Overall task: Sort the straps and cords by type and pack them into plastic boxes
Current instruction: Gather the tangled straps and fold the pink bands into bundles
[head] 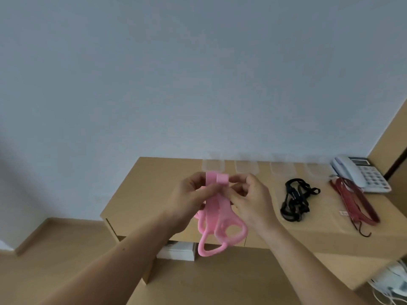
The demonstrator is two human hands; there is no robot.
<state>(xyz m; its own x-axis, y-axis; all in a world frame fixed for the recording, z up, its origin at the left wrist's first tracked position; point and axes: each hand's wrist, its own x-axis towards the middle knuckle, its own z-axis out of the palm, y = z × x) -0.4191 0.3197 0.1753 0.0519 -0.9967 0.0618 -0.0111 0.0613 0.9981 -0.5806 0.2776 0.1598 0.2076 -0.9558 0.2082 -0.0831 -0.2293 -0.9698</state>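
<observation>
Nearest the lens, the left hand (193, 194) and right hand (251, 199) meet at centre frame, each pinching the upper ends of a bunch of pink silicone straps (217, 219). The ringed lower ends hang free in front of the near edge of the wooden desk (154, 190).

On the desk, right of centre, lie a bundle of red straps (354, 203) just beside a telephone (361, 172), then a tangle of black cords (295, 201). A row of clear plastic boxes (213, 166) stands along the far edge, blurred.

The step in hand looks like squaring up the pink set before boxing it. It should go best with the tops kept level in the pinch and the soft loops folded up behind them, so that nothing dangles or springs out. One hand can then carry the bunch to a box of its own, apart from the red and black.
</observation>
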